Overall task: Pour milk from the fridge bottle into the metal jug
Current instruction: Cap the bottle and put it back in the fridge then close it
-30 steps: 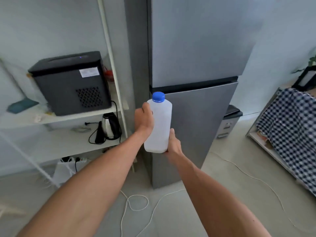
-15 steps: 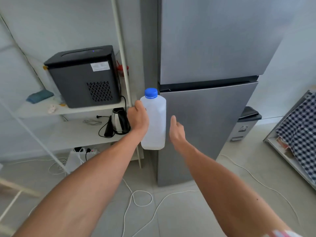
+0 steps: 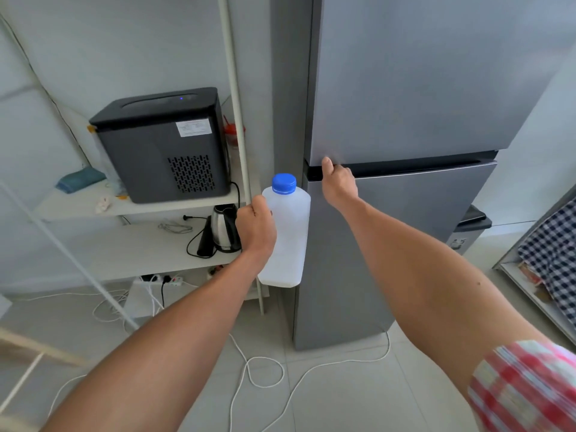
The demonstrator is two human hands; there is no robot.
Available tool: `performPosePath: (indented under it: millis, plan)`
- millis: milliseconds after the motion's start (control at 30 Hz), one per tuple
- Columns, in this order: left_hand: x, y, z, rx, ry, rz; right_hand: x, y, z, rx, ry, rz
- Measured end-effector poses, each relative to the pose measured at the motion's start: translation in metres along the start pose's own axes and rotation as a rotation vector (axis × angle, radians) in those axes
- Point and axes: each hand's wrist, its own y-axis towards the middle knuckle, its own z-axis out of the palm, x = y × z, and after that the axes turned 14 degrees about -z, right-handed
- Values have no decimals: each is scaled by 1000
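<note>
Standing on pale floor tiles (image 3: 343, 400), person faces a grey two-door fridge (image 3: 405, 88), both doors closed. White cable (image 3: 265, 372) loops across the tiles in front of it.

Left of the fridge: white shelf unit (image 3: 140, 251) against a white wall.
- Upper shelf: black boxy appliance (image 3: 162, 145), vented side panel, white label, small blue light on the lid. Blue cloth (image 3: 79, 179) beside it at the shelf's left end. Red-lidded container (image 3: 232, 135) partly hidden behind the upright post.
- Lower shelf: steel kettle (image 3: 223, 229) with a black cord, just left of the left hand.
- Under the shelves: power strip (image 3: 165, 279) with plugs in it.

Right edge: dark-and-white checked cloth (image 3: 554, 254) over a low rack. Small grey bin (image 3: 467, 232) with a black lid stands beside the fridge.

Bottle (image 3: 286, 238): translucent white plastic, squarish body, blue screw cap on. Uniformly white; can't tell the fill level. Upright, held in the air in front of the fridge's left edge, level with the top of the lower door.

Left hand (image 3: 255, 229): fingers wrapped round the bottle's left side, carrying it alone.

Right hand (image 3: 338, 182): fingers curled into the dark handle recess between the two doors, thumb up against the bottom edge of the upper door. Red-and-white checked sleeve (image 3: 523, 388) shows at bottom right.
</note>
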Motion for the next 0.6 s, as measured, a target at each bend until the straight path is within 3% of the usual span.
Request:
performPosePath:
  millis: [300,600]
  plan:
    - [7,9,-12,11,8,-16,6,-3,-1,-49,-44,55]
    - [13,19,-15,57,29,-53,8,-49,-12,-175,-285,134]
